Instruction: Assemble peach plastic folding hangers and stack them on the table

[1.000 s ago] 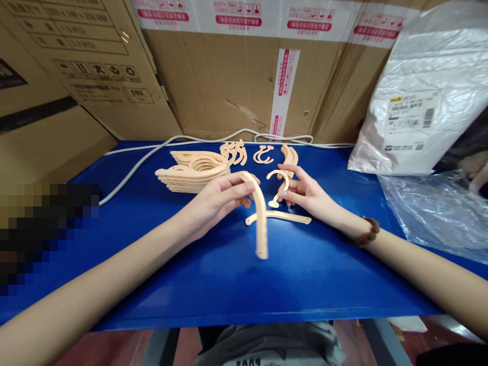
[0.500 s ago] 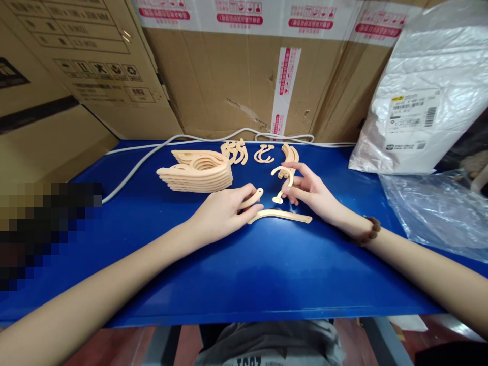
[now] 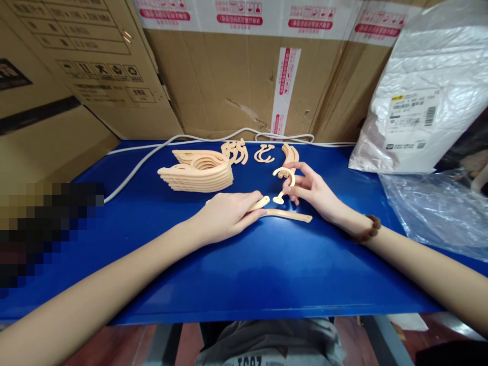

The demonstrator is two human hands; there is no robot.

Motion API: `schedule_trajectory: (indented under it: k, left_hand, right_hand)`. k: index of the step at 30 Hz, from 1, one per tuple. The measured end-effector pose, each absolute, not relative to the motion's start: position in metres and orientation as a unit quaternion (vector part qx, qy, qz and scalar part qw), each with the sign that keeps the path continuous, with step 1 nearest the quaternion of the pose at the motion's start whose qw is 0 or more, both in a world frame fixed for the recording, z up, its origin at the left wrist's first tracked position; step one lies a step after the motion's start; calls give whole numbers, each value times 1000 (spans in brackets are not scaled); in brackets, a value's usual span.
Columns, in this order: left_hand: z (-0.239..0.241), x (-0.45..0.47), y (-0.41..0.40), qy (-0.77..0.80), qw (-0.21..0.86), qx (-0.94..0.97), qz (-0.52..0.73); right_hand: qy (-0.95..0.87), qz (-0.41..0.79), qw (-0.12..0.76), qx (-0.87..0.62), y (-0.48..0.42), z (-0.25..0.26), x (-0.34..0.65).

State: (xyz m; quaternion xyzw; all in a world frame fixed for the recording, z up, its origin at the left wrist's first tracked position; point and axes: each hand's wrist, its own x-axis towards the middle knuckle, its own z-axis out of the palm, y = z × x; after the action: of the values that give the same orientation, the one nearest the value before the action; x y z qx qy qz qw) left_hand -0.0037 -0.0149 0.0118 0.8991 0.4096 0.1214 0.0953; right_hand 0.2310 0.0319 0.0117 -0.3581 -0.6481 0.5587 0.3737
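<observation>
My right hand [image 3: 309,188] pinches a cream plastic hanger hook [image 3: 293,178], its curve upward and its flat foot low over the table. Closed round a cream hanger arm [image 3: 262,203], my left hand [image 3: 232,213] leaves that strip's holed end poking out past the fingers. A second hanger arm [image 3: 292,215] lies on the table just beside the left fingertips; its left end is hidden by them. Behind my left hand rests a stack of assembled hanger pieces [image 3: 198,178]. Beyond the right fingers is a bundle of curved arms [image 3: 291,152].
Loose hooks [image 3: 264,153] and a cluster of hooks [image 3: 234,151] lie at the back of the blue table [image 3: 244,274]. A white cable [image 3: 145,157] runs along the cardboard boxes [image 3: 229,81]. At right stand a white parcel bag [image 3: 412,112] and clear plastic film [image 3: 434,213].
The strip in my left hand has turned flatter and shifted right, close over the arm on the table. My right hand with the hook has barely moved.
</observation>
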Motion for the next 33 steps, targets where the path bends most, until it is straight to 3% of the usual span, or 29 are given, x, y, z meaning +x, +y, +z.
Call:
schedule_trajectory:
  k: [7, 33]
  left_hand:
    - [13, -3, -16, 407, 121, 897, 127]
    - [4, -4, -13, 331, -3, 925, 188]
  right_hand:
    - [-649, 568, 375, -341, 34, 8, 232]
    - [-679, 585, 313, -314, 33, 12, 234]
